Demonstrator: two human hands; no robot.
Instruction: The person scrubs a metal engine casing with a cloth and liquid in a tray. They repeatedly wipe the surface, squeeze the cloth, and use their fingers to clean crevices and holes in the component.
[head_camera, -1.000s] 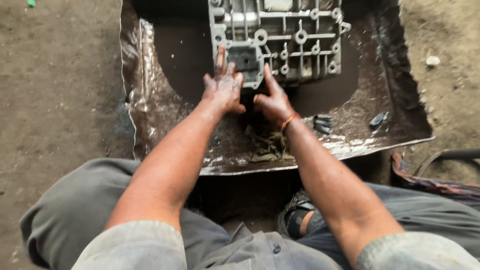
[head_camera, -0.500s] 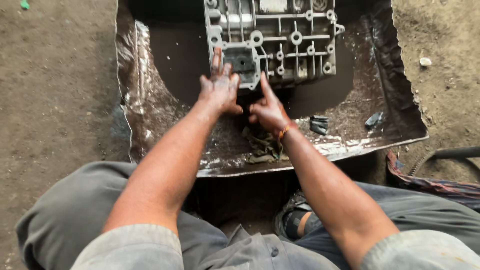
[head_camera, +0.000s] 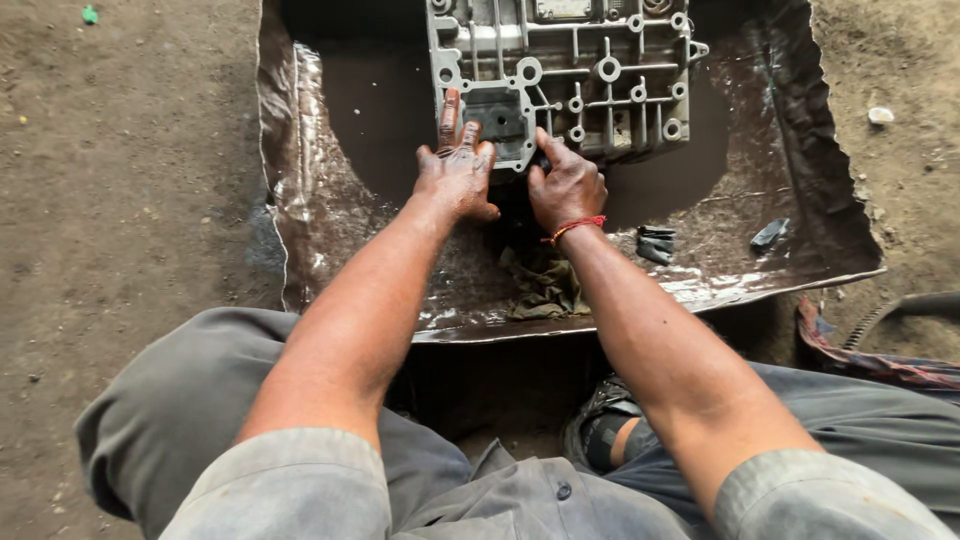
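Observation:
A grey cast-metal housing with ribs and bolt holes lies in a shallow metal tray holding dark oily liquid. My left hand rests on the housing's near-left corner, its fingers stretched flat along the edge. My right hand, with a red thread at the wrist, grips the near edge of the housing just to the right, fingers curled under it. Both hands are smeared with oil. A dirty rag lies in the tray below my right wrist.
Two small dark parts lie in the tray at the right. Bare dirt ground surrounds the tray. My knees in grey trousers frame the near side; a sandalled foot shows between them. A striped cloth lies at the right.
My right hand has moved up from the tray floor onto the near edge of the housing. My left hand stays on the corner.

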